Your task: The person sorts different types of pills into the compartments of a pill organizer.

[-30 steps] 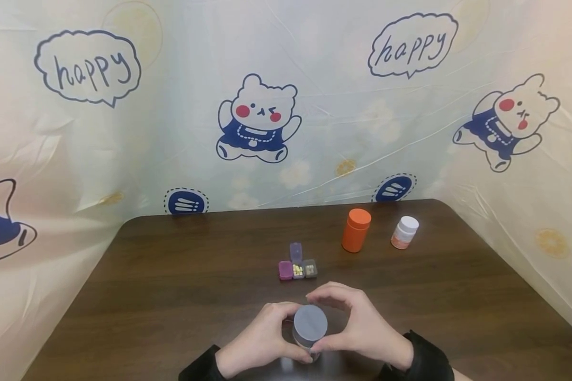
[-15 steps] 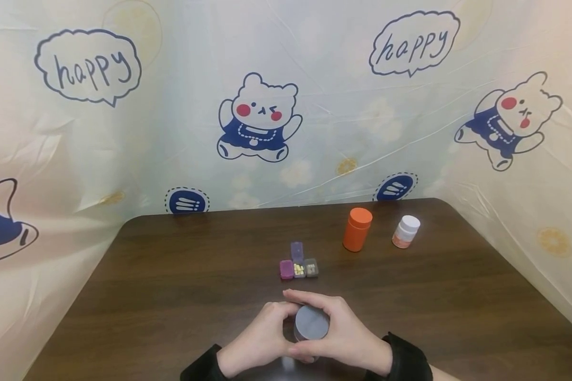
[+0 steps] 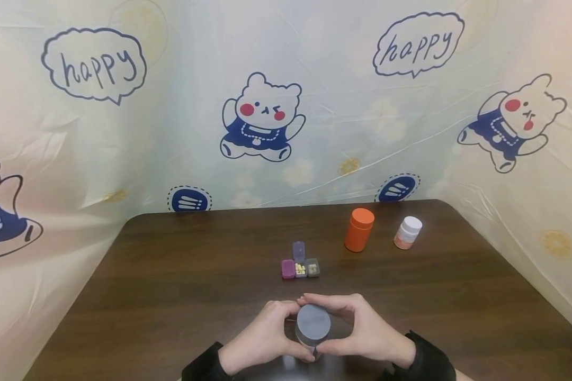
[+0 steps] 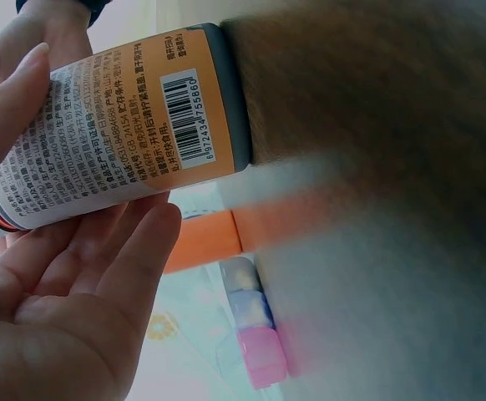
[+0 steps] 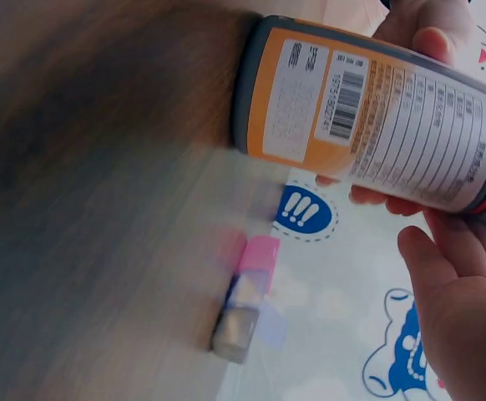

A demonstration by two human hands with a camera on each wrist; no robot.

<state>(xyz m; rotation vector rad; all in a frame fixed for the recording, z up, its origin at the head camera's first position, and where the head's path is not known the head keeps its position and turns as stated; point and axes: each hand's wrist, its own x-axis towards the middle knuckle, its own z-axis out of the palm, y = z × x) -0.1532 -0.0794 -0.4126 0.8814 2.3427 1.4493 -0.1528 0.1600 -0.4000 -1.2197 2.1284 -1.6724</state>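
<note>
At the near edge of the dark wooden surface (image 3: 171, 296), both hands meet around a bottle (image 3: 312, 330) with a grey cap and an orange label, which stands on its base on the wood. The left hand (image 3: 259, 341) curls round the bottle's left side and grips its body, the fingers lying along the printed label in the left wrist view. The right hand (image 3: 362, 333) wraps the other side, its fingers arched over the far rim of the cap and its thumb on the near side, so it grasps the cap end. Black sleeves cover both wrists. A little farther back, near the middle of the surface, lies a small pill box (image 3: 300, 263) of three compartments: a pink one on the left, a middle one with its purple lid flipped up and yellow pills showing, and a grey one on the right. Farther still and to the right stands an orange bottle (image 3: 359, 229), upright and capped, and just beside it a smaller white-capped bottle (image 3: 407, 232). Behind everything hangs a sheet (image 3: 314, 106) printed with bears and the word "happy".
</note>
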